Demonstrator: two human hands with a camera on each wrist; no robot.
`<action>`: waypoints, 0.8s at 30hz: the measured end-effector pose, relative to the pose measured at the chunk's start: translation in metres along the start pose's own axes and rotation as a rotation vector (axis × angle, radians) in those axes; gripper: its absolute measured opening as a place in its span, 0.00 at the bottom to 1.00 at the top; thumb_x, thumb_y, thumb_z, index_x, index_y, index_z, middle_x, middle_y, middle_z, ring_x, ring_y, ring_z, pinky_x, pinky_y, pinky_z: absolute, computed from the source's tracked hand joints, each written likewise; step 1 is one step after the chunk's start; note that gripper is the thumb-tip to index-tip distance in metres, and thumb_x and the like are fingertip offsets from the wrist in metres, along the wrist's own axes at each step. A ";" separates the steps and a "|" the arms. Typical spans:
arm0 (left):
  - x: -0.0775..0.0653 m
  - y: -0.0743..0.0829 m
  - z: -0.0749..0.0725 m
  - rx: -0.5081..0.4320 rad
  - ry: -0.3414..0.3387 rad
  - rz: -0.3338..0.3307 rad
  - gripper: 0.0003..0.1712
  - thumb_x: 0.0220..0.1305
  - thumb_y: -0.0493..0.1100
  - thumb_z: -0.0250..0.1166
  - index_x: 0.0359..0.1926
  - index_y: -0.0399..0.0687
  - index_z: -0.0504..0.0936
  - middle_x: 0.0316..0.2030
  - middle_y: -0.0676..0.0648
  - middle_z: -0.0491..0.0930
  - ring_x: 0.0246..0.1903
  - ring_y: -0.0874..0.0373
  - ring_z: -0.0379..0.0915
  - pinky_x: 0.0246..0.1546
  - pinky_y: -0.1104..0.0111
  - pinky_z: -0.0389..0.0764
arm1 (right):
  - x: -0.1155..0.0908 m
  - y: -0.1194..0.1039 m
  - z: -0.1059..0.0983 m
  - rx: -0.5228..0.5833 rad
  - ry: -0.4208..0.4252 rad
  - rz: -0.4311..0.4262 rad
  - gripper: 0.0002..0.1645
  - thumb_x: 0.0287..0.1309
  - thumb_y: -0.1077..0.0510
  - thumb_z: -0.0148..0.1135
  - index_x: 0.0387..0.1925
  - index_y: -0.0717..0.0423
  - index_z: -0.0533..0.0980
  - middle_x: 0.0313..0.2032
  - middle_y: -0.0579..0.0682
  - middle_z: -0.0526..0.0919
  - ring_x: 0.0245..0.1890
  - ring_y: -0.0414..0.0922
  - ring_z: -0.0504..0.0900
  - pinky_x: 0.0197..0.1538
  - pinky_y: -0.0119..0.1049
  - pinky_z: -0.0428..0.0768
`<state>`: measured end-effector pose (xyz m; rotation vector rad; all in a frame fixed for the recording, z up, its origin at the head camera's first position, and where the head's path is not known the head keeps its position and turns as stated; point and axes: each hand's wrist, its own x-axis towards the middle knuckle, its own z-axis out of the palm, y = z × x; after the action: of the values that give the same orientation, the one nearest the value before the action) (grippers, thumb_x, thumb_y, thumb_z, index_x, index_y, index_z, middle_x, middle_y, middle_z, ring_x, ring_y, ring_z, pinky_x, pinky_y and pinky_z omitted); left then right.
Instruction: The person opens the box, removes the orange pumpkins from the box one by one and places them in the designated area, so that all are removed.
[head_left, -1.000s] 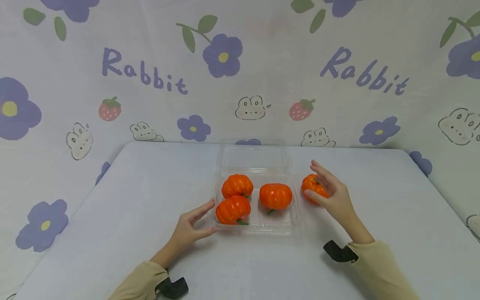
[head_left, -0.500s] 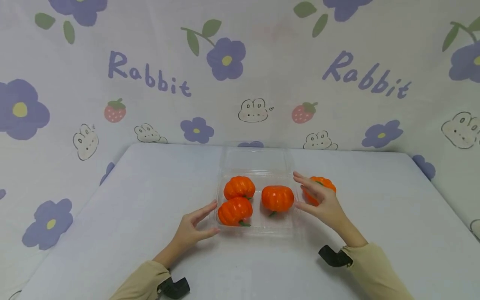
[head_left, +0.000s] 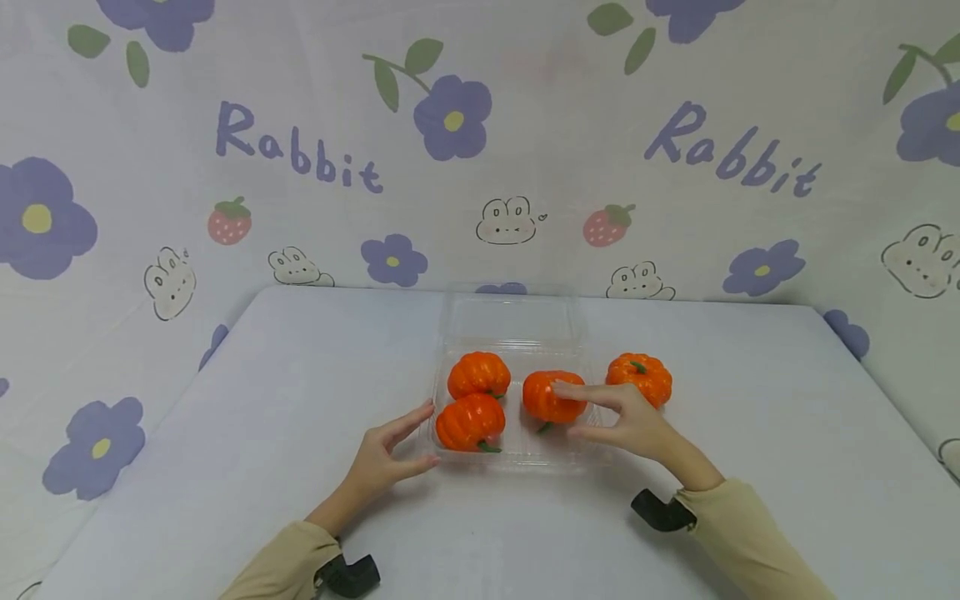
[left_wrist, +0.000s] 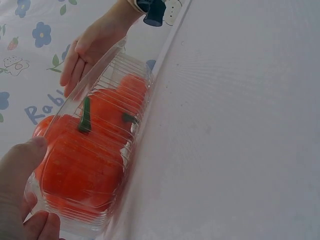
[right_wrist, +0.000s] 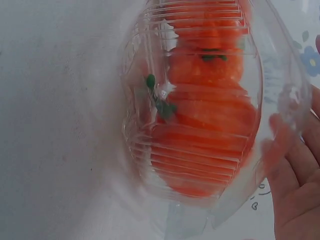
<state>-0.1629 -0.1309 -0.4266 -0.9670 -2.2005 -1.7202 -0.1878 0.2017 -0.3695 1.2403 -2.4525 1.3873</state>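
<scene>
An opened clear plastic clamshell box [head_left: 517, 460] stands mid-table with three small orange pumpkins in it: one back left [head_left: 478, 375], one front left [head_left: 470, 422] and one on the right [head_left: 542, 402]. At the box's front-left corner, my left hand [head_left: 381, 458] holds it, thumb at the front rim and fingers on the left wall. My right hand [head_left: 637, 425] reaches over the right wall, its outstretched fingers overlapping the right pumpkin in the head view. Through the ribbed plastic, the right wrist view shows orange pumpkins [right_wrist: 200, 130] and my right fingers beside the wall.
Outside the box, just right of it and behind my right hand, lies another orange pumpkin [head_left: 647, 379] with its green stem up. The box's clear lid [head_left: 512, 318] lies folded back towards the rabbit-print cloth [head_left: 570, 125]. A white cover spreads over the table [head_left: 322, 350].
My right hand has moved left from the outside pumpkin, across the box's right wall, to the right pumpkin inside. The outside pumpkin stays on the table. My left hand keeps its place at the corner.
</scene>
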 end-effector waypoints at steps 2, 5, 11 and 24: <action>0.000 0.000 0.000 0.002 -0.001 0.004 0.34 0.39 0.21 0.68 0.51 0.18 0.67 0.50 0.23 0.65 0.52 0.37 0.63 0.53 0.58 0.64 | 0.000 0.008 0.002 -0.009 -0.008 0.001 0.28 0.41 0.70 0.68 0.49 0.69 0.73 0.48 0.58 0.77 0.52 0.44 0.72 0.54 0.32 0.68; 0.000 -0.001 0.000 0.003 0.000 0.008 0.34 0.39 0.21 0.68 0.51 0.18 0.67 0.50 0.23 0.65 0.52 0.37 0.63 0.53 0.58 0.65 | 0.002 0.021 0.004 -0.016 -0.032 0.025 0.27 0.44 0.64 0.68 0.50 0.64 0.74 0.49 0.53 0.76 0.53 0.45 0.71 0.55 0.35 0.67; 0.000 0.000 -0.001 0.009 0.000 0.007 0.34 0.39 0.21 0.68 0.51 0.18 0.67 0.50 0.24 0.65 0.52 0.36 0.63 0.52 0.57 0.65 | 0.005 0.028 0.002 -0.053 -0.054 0.039 0.27 0.45 0.59 0.69 0.50 0.59 0.75 0.53 0.49 0.74 0.56 0.44 0.68 0.57 0.43 0.65; 0.000 0.000 0.000 0.037 -0.002 0.009 0.34 0.39 0.22 0.69 0.51 0.18 0.67 0.50 0.26 0.67 0.51 0.36 0.63 0.52 0.58 0.66 | 0.012 0.037 0.003 -0.215 -0.067 -0.034 0.28 0.44 0.64 0.68 0.51 0.64 0.73 0.55 0.55 0.71 0.59 0.51 0.64 0.56 0.46 0.66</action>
<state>-0.1629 -0.1311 -0.4265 -0.9691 -2.2173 -1.6692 -0.2200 0.2020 -0.3920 1.2912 -2.5297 1.0567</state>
